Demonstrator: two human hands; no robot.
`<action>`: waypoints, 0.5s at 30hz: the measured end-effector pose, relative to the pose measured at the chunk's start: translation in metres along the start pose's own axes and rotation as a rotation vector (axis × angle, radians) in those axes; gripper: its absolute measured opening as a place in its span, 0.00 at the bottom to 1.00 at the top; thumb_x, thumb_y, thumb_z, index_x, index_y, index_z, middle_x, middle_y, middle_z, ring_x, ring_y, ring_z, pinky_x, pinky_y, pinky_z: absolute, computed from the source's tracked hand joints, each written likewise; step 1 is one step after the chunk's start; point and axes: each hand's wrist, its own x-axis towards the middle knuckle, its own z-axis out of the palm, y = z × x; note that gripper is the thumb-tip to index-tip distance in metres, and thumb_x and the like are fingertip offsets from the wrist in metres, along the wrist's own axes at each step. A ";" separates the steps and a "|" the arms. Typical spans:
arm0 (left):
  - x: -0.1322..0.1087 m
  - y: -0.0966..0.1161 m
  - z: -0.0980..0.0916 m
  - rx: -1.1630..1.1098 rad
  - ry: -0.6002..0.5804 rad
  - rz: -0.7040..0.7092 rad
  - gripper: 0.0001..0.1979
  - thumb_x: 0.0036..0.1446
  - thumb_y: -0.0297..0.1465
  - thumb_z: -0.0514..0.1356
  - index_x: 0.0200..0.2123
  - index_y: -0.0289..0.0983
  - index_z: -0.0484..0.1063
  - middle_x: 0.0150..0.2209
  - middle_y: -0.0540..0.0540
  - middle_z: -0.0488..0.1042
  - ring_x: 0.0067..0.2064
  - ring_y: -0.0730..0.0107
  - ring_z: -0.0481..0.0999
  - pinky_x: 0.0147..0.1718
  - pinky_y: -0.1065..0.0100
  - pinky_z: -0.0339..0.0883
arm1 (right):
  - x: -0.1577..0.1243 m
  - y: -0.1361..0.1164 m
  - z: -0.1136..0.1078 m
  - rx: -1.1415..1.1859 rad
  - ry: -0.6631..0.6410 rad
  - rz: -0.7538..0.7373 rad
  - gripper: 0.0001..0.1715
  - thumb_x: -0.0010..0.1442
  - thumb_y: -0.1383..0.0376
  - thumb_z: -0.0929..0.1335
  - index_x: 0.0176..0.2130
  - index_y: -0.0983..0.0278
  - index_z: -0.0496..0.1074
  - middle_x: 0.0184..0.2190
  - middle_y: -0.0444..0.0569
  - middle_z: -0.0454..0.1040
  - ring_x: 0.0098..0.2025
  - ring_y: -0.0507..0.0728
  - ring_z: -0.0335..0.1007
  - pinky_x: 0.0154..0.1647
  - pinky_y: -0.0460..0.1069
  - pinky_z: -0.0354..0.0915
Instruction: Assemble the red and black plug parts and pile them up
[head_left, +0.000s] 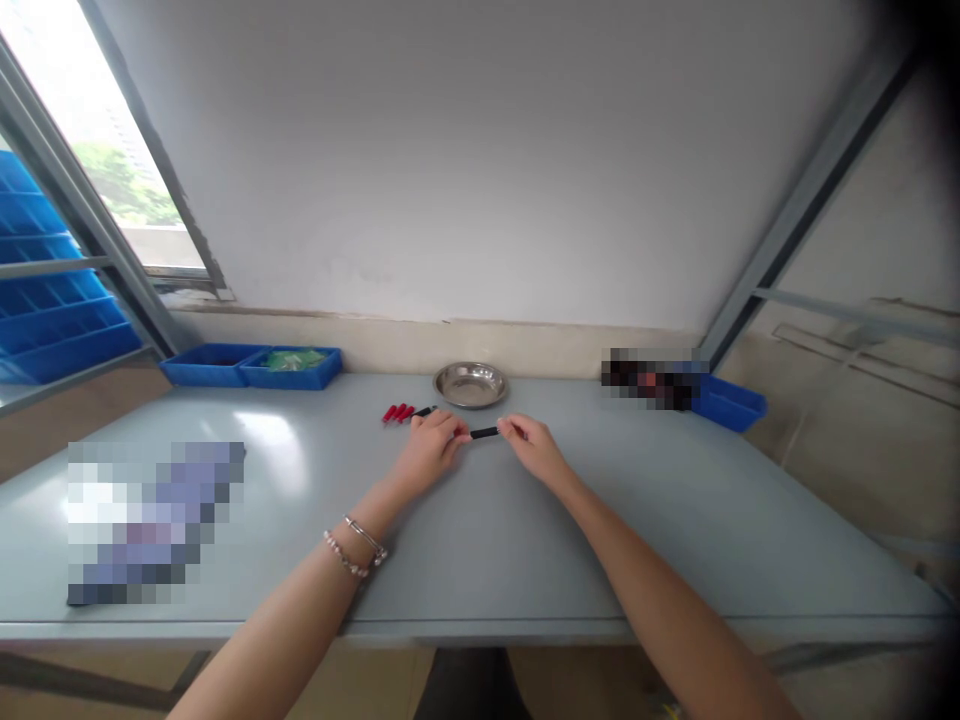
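Observation:
Both my hands rest on the grey table [480,540], near its middle. My left hand [429,450] and my right hand [531,446] each pinch one end of a short black stick-like part [484,433] held between them just above the tabletop. Just left of my left hand lie a few small red parts [397,413] and another small black piece [424,411]. My left wrist wears bracelets.
A round metal dish [470,384] sits behind my hands near the wall. Blue bins [251,366] stand at the back left, another blue bin [729,403] at the back right. A blurred object [150,520] lies on the table's left side.

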 end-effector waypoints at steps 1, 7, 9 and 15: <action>0.000 0.000 0.000 0.003 0.001 0.003 0.12 0.59 0.36 0.48 0.33 0.36 0.68 0.33 0.45 0.71 0.39 0.65 0.66 0.36 0.65 0.52 | 0.000 0.000 0.000 0.016 -0.003 0.002 0.20 0.57 0.56 0.57 0.19 0.63 0.52 0.18 0.40 0.53 0.23 0.50 0.51 0.24 0.44 0.50; 0.000 -0.002 0.001 0.022 0.033 0.017 0.12 0.59 0.36 0.48 0.33 0.36 0.68 0.32 0.47 0.71 0.38 0.66 0.67 0.33 0.65 0.51 | 0.000 -0.003 -0.002 0.121 -0.032 -0.002 0.12 0.56 0.58 0.60 0.26 0.63 0.60 0.23 0.41 0.61 0.25 0.49 0.55 0.27 0.44 0.54; 0.000 -0.002 0.001 0.025 0.038 0.013 0.12 0.59 0.35 0.48 0.33 0.36 0.68 0.33 0.47 0.71 0.38 0.67 0.67 0.33 0.66 0.51 | 0.000 -0.004 -0.003 0.100 -0.020 0.015 0.14 0.56 0.57 0.59 0.25 0.63 0.60 0.22 0.42 0.61 0.24 0.49 0.55 0.27 0.44 0.54; 0.000 0.000 0.000 0.030 0.025 0.007 0.12 0.59 0.35 0.48 0.33 0.36 0.68 0.33 0.46 0.71 0.38 0.66 0.67 0.34 0.65 0.51 | 0.001 -0.003 -0.002 0.030 -0.015 0.003 0.18 0.56 0.56 0.58 0.21 0.63 0.57 0.20 0.42 0.58 0.25 0.50 0.54 0.27 0.45 0.53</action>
